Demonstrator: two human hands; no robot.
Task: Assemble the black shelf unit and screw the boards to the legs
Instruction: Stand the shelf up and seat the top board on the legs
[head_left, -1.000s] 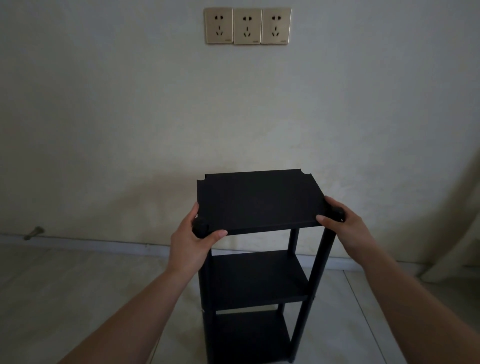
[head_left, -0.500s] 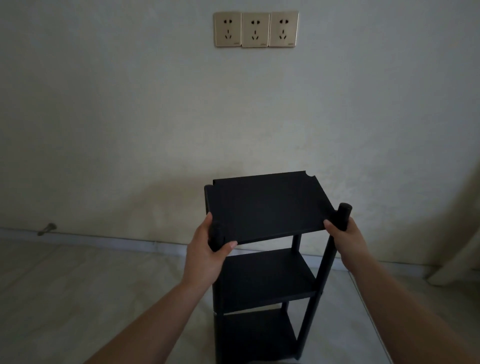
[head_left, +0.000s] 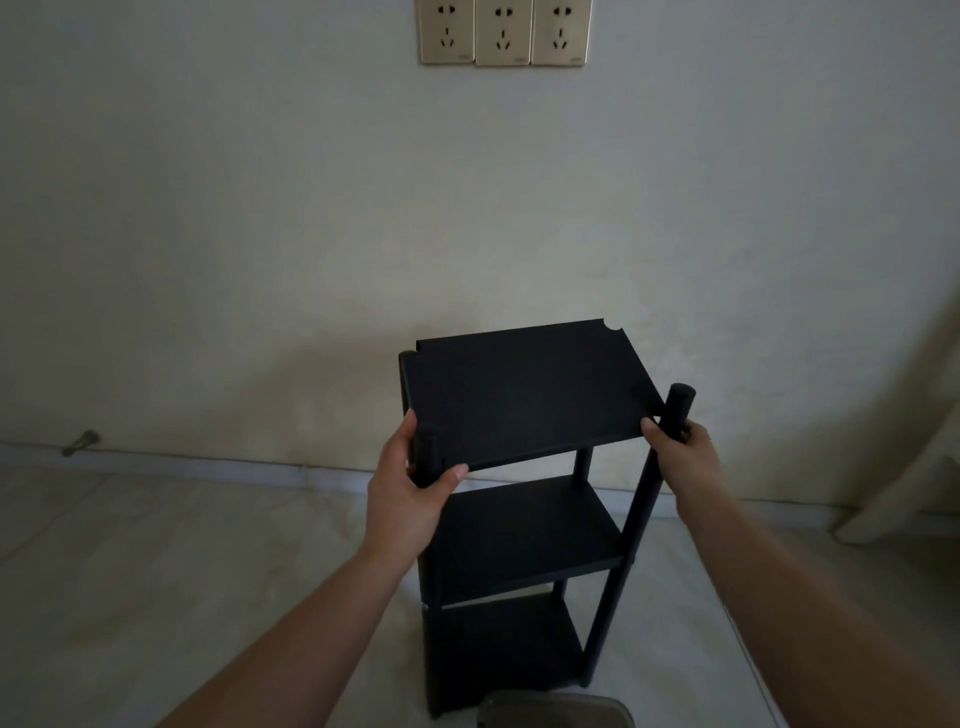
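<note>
Hands grip both near corners: our left hand (head_left: 410, 488) and right hand (head_left: 683, 457) clamp the flat black top board (head_left: 524, 389) against black round legs (head_left: 675, 415) of the shelf unit (head_left: 519, 540) on the floor.

A plain room in a home; painted wall (head_left: 260, 234) with three sockets (head_left: 503, 32), tiled floor (head_left: 156, 571), curtain (head_left: 914, 457).

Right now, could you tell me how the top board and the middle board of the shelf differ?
The top board is gripped by the left hand and right hand; the middle board is untouched. The top board's far right corner notch is empty; the middle board sits among the legs. Both are black rectangles.
</note>
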